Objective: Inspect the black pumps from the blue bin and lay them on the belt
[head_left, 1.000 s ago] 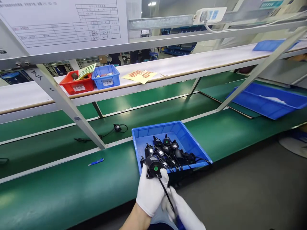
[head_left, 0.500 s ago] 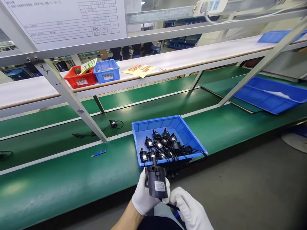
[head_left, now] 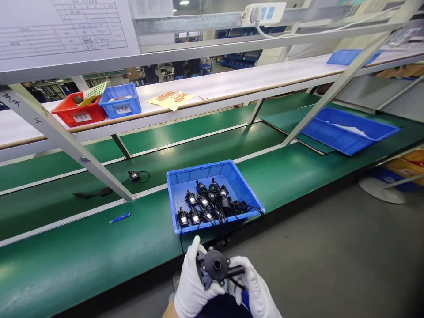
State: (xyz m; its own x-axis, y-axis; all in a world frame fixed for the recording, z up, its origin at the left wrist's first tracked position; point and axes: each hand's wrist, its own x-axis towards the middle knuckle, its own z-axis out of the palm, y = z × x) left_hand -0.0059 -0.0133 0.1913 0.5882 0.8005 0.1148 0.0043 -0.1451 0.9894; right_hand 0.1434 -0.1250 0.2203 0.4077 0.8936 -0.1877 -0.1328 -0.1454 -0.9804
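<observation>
A black water pump (head_left: 214,265) is held up in front of the blue bin, its round inlet face turned towards me and its outlet pipe pointing right. My left hand (head_left: 195,285), in a white glove, is wrapped round the pump's left side. Also gloved in white, my right hand (head_left: 253,285) has its fingers curled at the outlet pipe and the black cable beneath it. Part of the right fingers is hidden behind the pipe. Just beyond my hands, a blue bin (head_left: 243,176) holds several similar black pumps (head_left: 202,201), with cables hanging over its front edge.
On the green bench (head_left: 82,251) lies a blue pen-like tool (head_left: 119,217). Another pump (head_left: 134,176) with a cable lies behind a slanted post. Red (head_left: 79,115) and blue boxes (head_left: 119,100) and yellow sticker sheets (head_left: 170,99) are on the shelf. A large blue tray (head_left: 347,132) stands right.
The pump has turned from upright, label towards me, to showing its inlet face with the pipe to the right. My right hand has come up against it. The view has swung right.
</observation>
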